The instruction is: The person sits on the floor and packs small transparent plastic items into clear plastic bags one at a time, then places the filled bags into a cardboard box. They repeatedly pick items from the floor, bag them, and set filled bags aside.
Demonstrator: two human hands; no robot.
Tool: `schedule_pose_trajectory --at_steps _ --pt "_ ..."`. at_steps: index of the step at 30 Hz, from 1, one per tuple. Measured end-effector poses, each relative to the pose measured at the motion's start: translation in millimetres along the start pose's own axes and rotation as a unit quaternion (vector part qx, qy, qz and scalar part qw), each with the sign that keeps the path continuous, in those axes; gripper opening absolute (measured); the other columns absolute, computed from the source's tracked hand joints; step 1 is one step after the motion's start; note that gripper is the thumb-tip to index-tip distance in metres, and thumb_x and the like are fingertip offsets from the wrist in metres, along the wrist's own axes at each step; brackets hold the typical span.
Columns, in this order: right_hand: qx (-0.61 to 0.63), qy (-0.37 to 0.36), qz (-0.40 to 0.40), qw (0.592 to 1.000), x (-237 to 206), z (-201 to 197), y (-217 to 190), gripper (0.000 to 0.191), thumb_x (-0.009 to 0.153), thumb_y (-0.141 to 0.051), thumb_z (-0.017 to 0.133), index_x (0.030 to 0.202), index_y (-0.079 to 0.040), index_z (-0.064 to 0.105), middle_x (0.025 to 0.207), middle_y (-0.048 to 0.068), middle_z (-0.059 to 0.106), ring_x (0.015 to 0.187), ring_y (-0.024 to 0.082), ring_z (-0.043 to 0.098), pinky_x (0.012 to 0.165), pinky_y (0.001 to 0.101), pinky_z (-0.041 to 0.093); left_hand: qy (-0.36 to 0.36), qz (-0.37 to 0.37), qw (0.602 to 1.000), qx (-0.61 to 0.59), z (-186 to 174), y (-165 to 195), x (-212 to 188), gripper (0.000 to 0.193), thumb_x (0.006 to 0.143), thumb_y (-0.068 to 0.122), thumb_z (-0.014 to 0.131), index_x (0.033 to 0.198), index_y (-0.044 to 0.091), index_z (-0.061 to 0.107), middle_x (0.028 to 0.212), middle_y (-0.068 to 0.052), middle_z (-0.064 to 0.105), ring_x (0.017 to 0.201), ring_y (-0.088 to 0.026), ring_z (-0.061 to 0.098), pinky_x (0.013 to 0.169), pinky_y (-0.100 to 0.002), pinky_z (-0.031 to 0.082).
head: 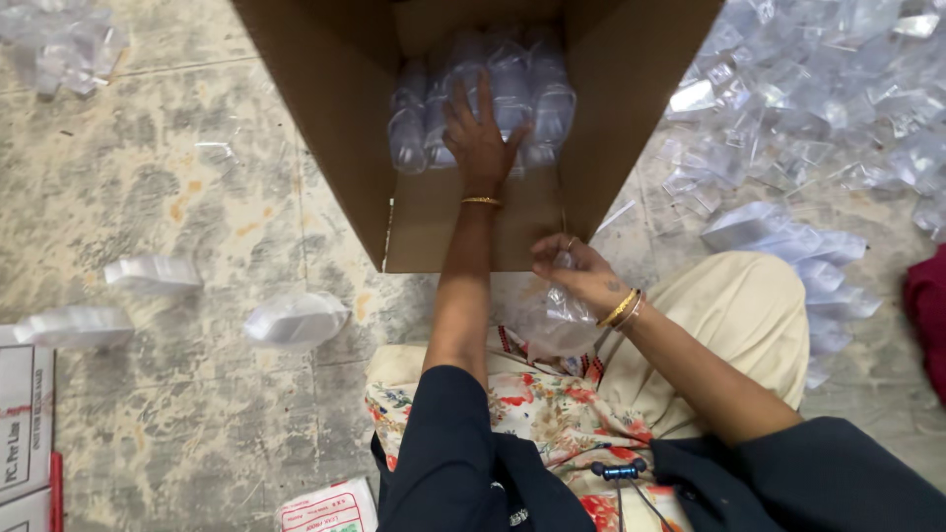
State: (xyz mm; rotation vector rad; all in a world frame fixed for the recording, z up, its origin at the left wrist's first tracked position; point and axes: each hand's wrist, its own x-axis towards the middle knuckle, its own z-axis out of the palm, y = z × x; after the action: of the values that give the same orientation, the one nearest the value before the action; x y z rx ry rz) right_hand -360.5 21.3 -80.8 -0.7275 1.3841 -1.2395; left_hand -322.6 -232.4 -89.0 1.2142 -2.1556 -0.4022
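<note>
Packing in progress on a worn concrete floor (177,217): left hand (480,138) deep inside a cardboard box (325,108), fingers spread flat against stacked clear plastic containers (512,89). Right hand (576,271) just outside the box mouth, fingers closed around a bagged bundle (557,320) of more. Probably next: bundle eased in beside the stack. Loose containers (808,89) heaped to the right.

Cardboard box (473,59) mouth left open toward the person, its back blocked by stacked clear containers (512,94), side walls closing both flanks, bare floor (197,197) left of the box.
</note>
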Motion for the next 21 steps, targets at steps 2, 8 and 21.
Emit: schedule_pose_trajectory --at_steps 2,8,21 --pt "0.021 0.006 0.024 0.999 -8.3 -6.2 -1.0 0.034 0.091 -0.011 0.073 0.123 -0.005 0.062 0.110 0.002 0.065 0.103 0.012 0.063 0.091 0.0296 0.052 0.087 0.031 0.996 0.016 9.5 -2.1 -3.9 0.107 0.079 0.065 0.083 0.159 0.025 0.024 0.164 -0.017 0.028 0.143 -0.050 0.032 0.105 -0.068 0.036" --pt "-0.173 -0.005 -0.050 0.984 -23.3 -12.3 3.3 0.037 0.092 -0.024 0.072 0.123 -0.005 0.062 0.110 0.006 0.068 0.111 0.017 0.062 0.101 0.0328 0.047 -0.014 -0.031 0.998 -0.058 9.0 -3.2 -56.1 0.090 0.067 0.046 0.087 0.135 0.005 0.045 0.119 -0.023 0.054 0.114 -0.044 0.050 0.094 -0.057 0.044" --pt "-0.182 -0.027 -0.072 0.980 -44.5 -15.5 30.7 0.038 0.093 -0.032 0.071 0.117 -0.004 0.063 0.102 0.008 0.067 0.101 0.018 0.065 0.093 0.0323 0.051 0.023 0.146 0.984 0.101 27.1 -1.9 -23.0 0.037 0.096 0.005 0.059 0.133 0.006 0.059 0.108 -0.018 0.058 0.099 -0.037 0.059 0.087 -0.051 0.049"
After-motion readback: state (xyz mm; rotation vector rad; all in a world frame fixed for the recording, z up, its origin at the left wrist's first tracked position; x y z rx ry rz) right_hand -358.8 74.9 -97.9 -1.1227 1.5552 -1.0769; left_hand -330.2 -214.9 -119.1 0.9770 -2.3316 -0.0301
